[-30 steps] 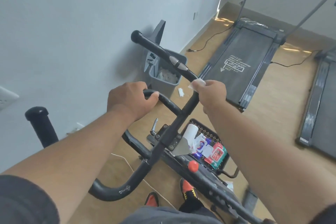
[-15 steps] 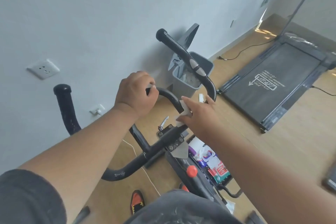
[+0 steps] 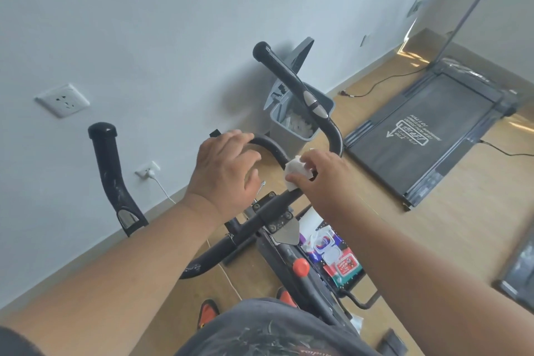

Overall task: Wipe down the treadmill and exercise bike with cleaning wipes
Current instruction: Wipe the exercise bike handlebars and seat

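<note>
Wipe [image 3: 295, 171] bunched white, pressed on exercise bike handlebar [image 3: 276, 153] at centre bend, just above stem clamp [image 3: 273, 211]. Right hand [image 3: 320, 179] curled round wipe and bar, gripping both. Left hand [image 3: 224, 170] draped over inner loop just left of wipe, fingers bent over the tube but thumb side hidden, so full grip not certain; looks like bracing.

Probably mid-wipe on handlebar. Best done by wrapping wipe fully round tube, sliding along curve toward far right grip [image 3: 284, 74], twisting to reach underside. Keep left brace firm so bars stay put. Refold to clean face when soiled. Near left grip [image 3: 108, 165] with whitish marks likely needs extra passes.

Wipe packs [image 3: 336, 261] in black tray on floor, near right of frame. Grey bin [image 3: 300, 117] by far wall for used wipes. Treadmill [image 3: 427, 136] far right.
</note>
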